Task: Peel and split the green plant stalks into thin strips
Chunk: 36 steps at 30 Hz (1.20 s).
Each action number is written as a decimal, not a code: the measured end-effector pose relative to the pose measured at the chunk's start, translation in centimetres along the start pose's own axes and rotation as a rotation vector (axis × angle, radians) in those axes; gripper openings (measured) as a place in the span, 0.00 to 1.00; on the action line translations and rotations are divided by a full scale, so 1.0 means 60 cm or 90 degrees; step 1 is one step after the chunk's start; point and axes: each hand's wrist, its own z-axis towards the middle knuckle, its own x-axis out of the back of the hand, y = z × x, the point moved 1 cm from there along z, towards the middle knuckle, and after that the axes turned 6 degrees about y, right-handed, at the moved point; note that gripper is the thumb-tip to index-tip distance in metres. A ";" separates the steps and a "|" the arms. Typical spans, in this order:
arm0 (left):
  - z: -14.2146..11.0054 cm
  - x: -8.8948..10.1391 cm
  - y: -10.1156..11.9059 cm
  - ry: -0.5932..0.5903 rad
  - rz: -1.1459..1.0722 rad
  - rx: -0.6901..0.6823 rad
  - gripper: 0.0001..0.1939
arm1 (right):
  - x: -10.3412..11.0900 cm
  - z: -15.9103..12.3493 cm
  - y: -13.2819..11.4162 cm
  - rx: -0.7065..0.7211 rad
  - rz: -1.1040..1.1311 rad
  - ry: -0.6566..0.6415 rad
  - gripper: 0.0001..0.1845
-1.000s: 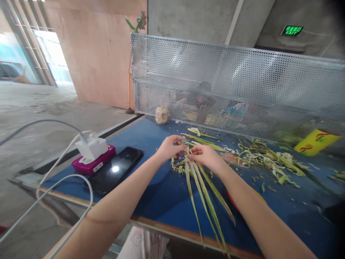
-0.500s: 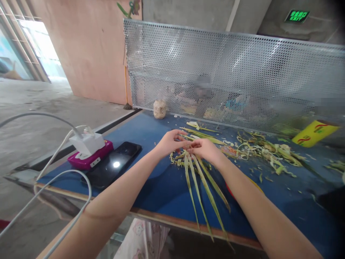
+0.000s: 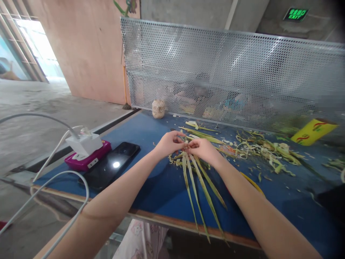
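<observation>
Over the blue tabletop, my left hand and my right hand meet fingertip to fingertip. Both pinch the upper ends of several long, yellow-green leaf strips. The strips fan down toward me, and their tips reach the table's front edge. Exactly how they cross or join is hidden by my fingers. Just under my hands lies a small heap of curled leaf scraps. Beyond them rest some longer leaf pieces.
At left sit a black phone and a magenta power strip with a white adapter and looping cables. A pale lump stands near the perforated metal screen. To the right are leaf shavings and a yellow roll.
My fingers have shifted slightly and closed in tighter around the strip tops. The strips' lower ends have swung a little to the left. The view has tilted slightly.
</observation>
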 end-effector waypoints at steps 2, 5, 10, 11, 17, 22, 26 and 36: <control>0.000 0.002 0.000 0.012 0.000 0.004 0.17 | 0.002 0.000 0.002 -0.023 0.031 -0.020 0.06; -0.002 0.007 0.001 0.039 0.024 0.022 0.17 | 0.013 0.001 0.003 -0.046 0.068 -0.018 0.04; -0.003 0.015 -0.001 0.077 0.068 0.045 0.18 | 0.036 0.002 -0.005 -0.018 0.011 0.069 0.08; -0.003 0.015 -0.002 0.075 0.071 0.052 0.18 | 0.038 0.001 -0.007 -0.023 0.018 0.086 0.09; -0.003 0.008 -0.008 0.042 0.011 0.063 0.17 | 0.032 0.003 -0.011 -0.044 0.068 0.058 0.10; -0.003 0.004 -0.013 0.030 -0.019 0.051 0.17 | 0.029 0.003 -0.009 -0.042 0.131 0.018 0.10; -0.006 0.003 -0.013 0.026 -0.002 0.069 0.17 | 0.029 0.001 -0.007 -0.070 0.139 0.017 0.09; -0.013 -0.005 -0.003 -0.008 -0.092 0.107 0.17 | 0.020 -0.002 -0.015 -0.028 0.206 0.040 0.11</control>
